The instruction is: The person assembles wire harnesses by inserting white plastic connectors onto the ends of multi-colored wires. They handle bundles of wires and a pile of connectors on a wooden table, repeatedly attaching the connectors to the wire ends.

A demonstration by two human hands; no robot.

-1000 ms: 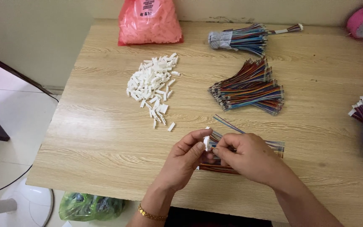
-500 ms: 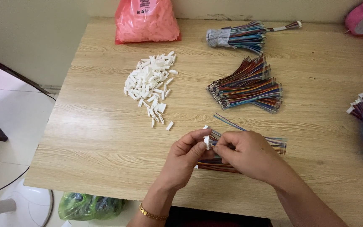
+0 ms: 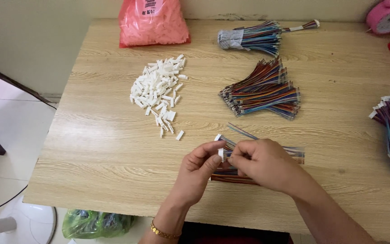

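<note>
— pinching something, are they?
— yes, the left hand (image 3: 198,169) holds a small white connector (image 3: 220,155) at its fingertips, and the right hand (image 3: 260,163) is closed on thin wires right at it, low on the bench (image 3: 104,149).
— what's beneath?
— a flat wire bundle (image 3: 294,152), mostly hidden by the hands.
— further out?
— a loose white connector pile (image 3: 158,90) and a fanned coloured wire heap (image 3: 262,92).
— any containers?
— a pink bag (image 3: 152,25) at the far edge, stuffed with pale pieces, its top cut off. beside it, a taped wire bunch (image 3: 253,37).
</note>
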